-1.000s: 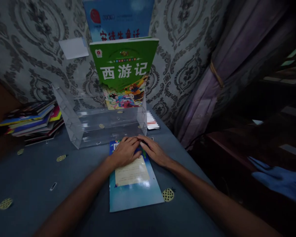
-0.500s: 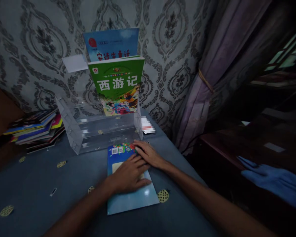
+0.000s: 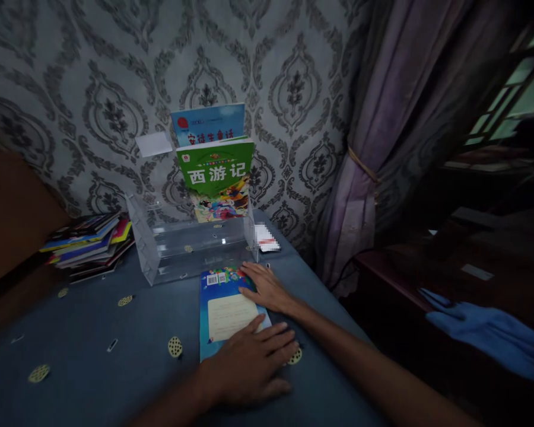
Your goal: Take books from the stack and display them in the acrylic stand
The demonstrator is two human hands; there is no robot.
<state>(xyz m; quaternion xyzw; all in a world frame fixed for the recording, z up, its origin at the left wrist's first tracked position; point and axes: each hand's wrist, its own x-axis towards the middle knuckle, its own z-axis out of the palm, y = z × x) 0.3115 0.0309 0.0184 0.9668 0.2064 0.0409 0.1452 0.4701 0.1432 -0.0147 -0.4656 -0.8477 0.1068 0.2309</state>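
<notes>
A blue picture book (image 3: pixel 208 347) lies flat on the table, with its back cover, barcode and cream text box facing up. My left hand (image 3: pixel 253 362) rests flat across the book's lower part, palm down, fingers spread toward its right edge; it hides much of that end. Along the upper right edge lies my right hand (image 3: pixel 269 289), fingers stretched out and the thumb on the cover. Just beyond the book stands a clear plastic book rack (image 3: pixel 200 240). A green book (image 3: pixel 218 172) leans upright in it, partly covering a blue book (image 3: pixel 209 121) behind.
A pile of books (image 3: pixel 89 243) sits left of the rack. White pixelated item (image 3: pixel 267 236) lies at the rack's right. The patterned tablecloth (image 3: pixel 89 379) ends at the table's right edge. A tied curtain (image 3: pixel 360 178) hangs there, and a blue glove (image 3: pixel 489 332) lies farther right.
My left hand has slid down the book toward me, uncovering the cream text box. The right hand stays near the upper right edge. The view has tilted up slightly.
</notes>
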